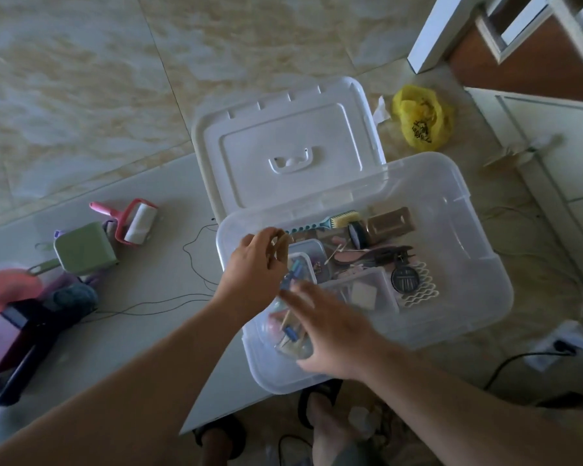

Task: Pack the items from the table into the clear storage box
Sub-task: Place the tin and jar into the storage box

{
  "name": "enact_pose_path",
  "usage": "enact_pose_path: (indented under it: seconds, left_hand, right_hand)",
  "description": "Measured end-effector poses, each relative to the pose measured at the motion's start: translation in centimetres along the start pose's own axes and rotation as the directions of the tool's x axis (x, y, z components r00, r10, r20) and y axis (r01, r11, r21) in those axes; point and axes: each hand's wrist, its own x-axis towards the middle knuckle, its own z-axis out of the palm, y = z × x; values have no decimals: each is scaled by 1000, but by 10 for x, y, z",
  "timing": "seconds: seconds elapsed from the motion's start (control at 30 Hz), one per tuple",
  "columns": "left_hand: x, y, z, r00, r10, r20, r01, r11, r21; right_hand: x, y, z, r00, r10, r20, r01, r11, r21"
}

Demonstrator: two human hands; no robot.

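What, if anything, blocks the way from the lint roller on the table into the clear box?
Nothing visible does. The lint roller lies on the table left of the clear storage box, whose lid is off; both hands hover over the box's near end.

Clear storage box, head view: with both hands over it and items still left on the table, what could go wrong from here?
1. The clear storage box overhangs the table edge; pressing down on that side may tip it.
2. The right hand reaches over a small clear container of loose bits; a bump could spill them.
3. The black cord trails beside the box and could snag when the lint roller is fetched.
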Motion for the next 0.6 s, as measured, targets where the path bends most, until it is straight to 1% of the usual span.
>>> enact_pose_path:
  seconds: [0.07, 0.17, 0.23, 0.3, 0.37, 0.47, 0.6]
  left_hand:
    - [0, -1, 0, 1000, 12, 1, -12, 1000, 15]
    - [-2, -6, 1, 999, 22, 35, -24, 998, 51]
    - [-3, -10, 3, 998, 20, 62, -25, 996, 82]
    - [-5, -14, 7, 996, 18, 89, -27, 995, 98]
    - [-7, -18, 11, 993, 16, 115, -27, 995, 96]
    - [-8, -21, 15, 992, 18, 126, -29, 996, 81]
    - [-7, -20, 13, 999, -1, 39, 0, 999, 33]
  right_hand:
    - [9, -10, 12, 999, 27, 18, -27, 999, 29]
    - [16, -4, 21, 986, 149, 74, -154, 986, 59]
    - [16, 4, 23, 980, 169, 105, -168, 986, -20]
    - [16, 10, 23, 974, 203, 98, -194, 976, -94]
    - [17, 9, 24, 969, 229, 88, -218, 968, -125]
    - [18, 0, 31, 976, 209, 64, -205, 977, -63]
    - [20, -3, 40, 973, 223, 60, -226, 973, 45]
